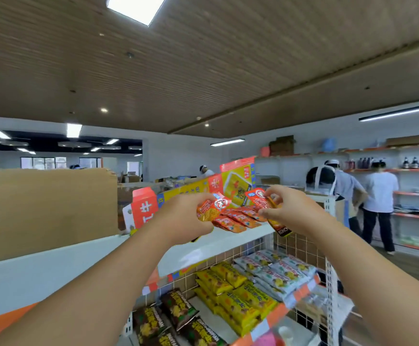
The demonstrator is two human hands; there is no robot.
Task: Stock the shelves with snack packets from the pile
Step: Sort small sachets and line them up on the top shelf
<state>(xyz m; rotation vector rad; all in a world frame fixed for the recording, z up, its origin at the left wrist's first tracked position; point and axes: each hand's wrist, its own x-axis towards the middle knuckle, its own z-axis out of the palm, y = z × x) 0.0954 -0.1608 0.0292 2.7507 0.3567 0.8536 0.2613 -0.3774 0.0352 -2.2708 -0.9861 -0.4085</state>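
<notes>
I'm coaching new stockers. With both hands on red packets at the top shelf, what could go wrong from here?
The row of red packets lies close to the front edge of the top shelf; a nudge from the left hand or right hand might push some off.
A dark packet below the right hand seems to overhang it and could drop.
The flattened box leaning behind might tip.
</notes>
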